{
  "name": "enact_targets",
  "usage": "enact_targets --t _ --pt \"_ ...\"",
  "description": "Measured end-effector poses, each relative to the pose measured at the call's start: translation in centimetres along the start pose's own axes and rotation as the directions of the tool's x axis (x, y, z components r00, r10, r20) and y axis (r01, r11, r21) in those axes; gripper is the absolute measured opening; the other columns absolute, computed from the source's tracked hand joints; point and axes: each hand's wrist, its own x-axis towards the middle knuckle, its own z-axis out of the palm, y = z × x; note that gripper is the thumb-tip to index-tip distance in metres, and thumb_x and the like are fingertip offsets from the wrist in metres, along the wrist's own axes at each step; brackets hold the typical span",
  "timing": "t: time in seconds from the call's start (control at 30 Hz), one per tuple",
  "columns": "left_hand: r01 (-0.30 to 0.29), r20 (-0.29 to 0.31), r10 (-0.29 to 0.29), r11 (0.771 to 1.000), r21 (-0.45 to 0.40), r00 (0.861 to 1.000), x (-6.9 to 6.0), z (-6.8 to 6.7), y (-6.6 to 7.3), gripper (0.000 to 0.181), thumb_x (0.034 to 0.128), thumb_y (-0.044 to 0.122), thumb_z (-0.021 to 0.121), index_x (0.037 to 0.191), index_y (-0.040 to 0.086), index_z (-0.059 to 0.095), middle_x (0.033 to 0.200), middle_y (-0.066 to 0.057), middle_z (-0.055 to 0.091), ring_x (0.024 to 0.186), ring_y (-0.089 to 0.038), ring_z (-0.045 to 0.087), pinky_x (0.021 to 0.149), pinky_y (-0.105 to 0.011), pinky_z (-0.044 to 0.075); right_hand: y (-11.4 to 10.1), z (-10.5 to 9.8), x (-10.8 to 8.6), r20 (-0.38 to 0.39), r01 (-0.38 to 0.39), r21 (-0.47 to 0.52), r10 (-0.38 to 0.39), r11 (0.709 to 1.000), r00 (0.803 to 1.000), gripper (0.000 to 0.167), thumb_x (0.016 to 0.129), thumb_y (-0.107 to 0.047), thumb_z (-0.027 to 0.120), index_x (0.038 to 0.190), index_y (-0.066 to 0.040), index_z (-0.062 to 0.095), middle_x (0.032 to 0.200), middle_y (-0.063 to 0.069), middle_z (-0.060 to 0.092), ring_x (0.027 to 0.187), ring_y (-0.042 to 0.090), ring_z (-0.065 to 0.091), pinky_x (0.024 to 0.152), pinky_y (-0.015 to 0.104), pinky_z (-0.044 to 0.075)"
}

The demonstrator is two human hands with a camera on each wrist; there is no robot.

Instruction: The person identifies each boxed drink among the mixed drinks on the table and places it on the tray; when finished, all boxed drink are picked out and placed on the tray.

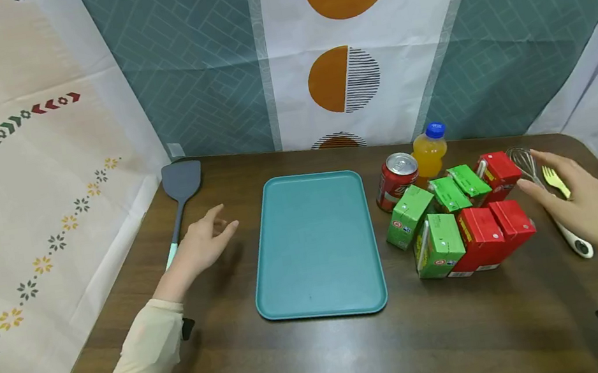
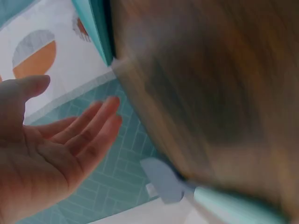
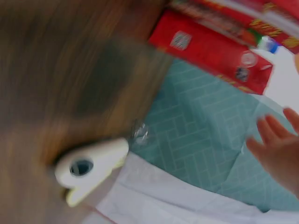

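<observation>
Count on the desk (image 1: 331, 362): four green boxes (image 1: 438, 245) plus three red boxes (image 1: 481, 231), for a total of seven. One can (image 1: 395, 181) and one bottle (image 1: 429, 154), for a total of two. One spatula (image 1: 182, 181), one whisk (image 1: 577, 243) and one fork (image 1: 555, 179), for a total of three. One tray (image 1: 316, 245). One left hand (image 1: 202, 243) and one right hand (image 1: 582, 203), for a total of two.

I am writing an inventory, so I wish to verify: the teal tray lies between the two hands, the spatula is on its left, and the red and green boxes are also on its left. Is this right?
Not quite: the red and green boxes stand to the right of the teal tray, as the head view shows. The rest, including the spatula, is correct.
</observation>
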Motion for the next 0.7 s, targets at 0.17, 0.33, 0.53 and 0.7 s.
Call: enact_targets --t 0.17,0.33,0.53,0.7 --pt "0.062 0.071 -0.057 0.995 -0.075 0.996 0.7 1.3 0.7 0.063 0.0966 0.041 0.044 0.139 -0.003 0.032 0.116 -0.023 0.054 0.109 -0.037 0.051 0.087 -0.049 0.043 -0.3 0.2 -1.7 0.086 0.010 0.186 -0.026 0.982 0.996 0.064 0.090 -0.009 0.060 0.146 -0.020 0.031 0.139 -0.020 0.038 0.115 -0.016 0.033 0.084 0.000 0.028" --pt "0.121 0.149 -0.107 0.988 -0.091 0.983 1.6 2.0 1.7 0.062 0.0962 0.041 0.044 0.135 -0.005 0.031 0.102 -0.018 0.053 0.087 -0.028 0.053 0.075 -0.040 0.044 -0.3 1.1 -2.8 0.060 0.128 0.295 -0.152 0.947 0.987 0.073 0.080 0.013 0.063 0.144 -0.006 0.033 0.140 -0.013 0.041 0.121 -0.006 0.036 0.089 0.005 0.029" --pt "0.169 0.228 -0.133 0.975 -0.144 0.964 2.2 2.4 2.8 0.063 0.0965 0.042 0.044 0.136 -0.004 0.029 0.096 -0.016 0.058 0.082 -0.025 0.060 0.077 -0.040 0.045 0.1 2.1 -4.0 0.261 0.131 0.400 -0.250 0.907 0.932 0.089 0.076 0.020 0.061 0.148 -0.004 0.016 0.139 -0.002 0.039 0.118 -0.004 0.043 0.086 0.010 0.038" --pt "0.190 0.260 -0.144 0.968 -0.163 0.955 2.7 2.9 3.1 0.065 0.0964 0.042 0.044 0.141 -0.002 0.026 0.097 -0.016 0.060 0.083 -0.024 0.060 0.077 -0.038 0.046 0.4 3.2 -3.9 0.300 0.104 0.400 -0.237 0.910 0.924 0.096 0.074 0.018 0.065 0.150 -0.008 0.010 0.133 -0.002 0.039 0.112 -0.006 0.047 0.080 0.012 0.043"
